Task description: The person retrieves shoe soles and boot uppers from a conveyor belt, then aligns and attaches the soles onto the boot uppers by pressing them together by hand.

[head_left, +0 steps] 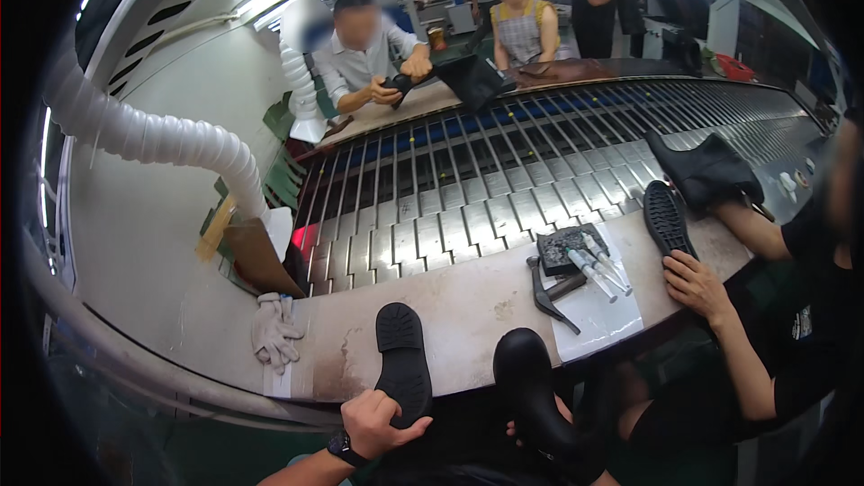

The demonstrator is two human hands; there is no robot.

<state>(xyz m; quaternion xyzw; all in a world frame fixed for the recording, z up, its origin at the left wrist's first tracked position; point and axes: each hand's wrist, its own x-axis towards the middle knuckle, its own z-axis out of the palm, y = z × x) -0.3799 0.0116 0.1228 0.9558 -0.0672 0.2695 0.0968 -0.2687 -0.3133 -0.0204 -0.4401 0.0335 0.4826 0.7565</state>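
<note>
Seemingly for steadiness, the left hand point(382, 423) pinched the sole point(402, 364) by its near end, tread up over the bench's point(472, 310) edge, while the right hand point(564, 409), mostly hidden, clasped the boot point(524, 373), a glove point(274, 333) lying left of both and a hammer point(543, 297) and syringes point(589, 272) crowding the space beyond the right.

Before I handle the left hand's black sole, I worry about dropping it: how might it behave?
The black sole is probably fairly stiff, showing no obvious sag where the left hand grips one end. Its ridged tread should resist slipping. Its broad, flattish form looks unlikely to roll.
</note>
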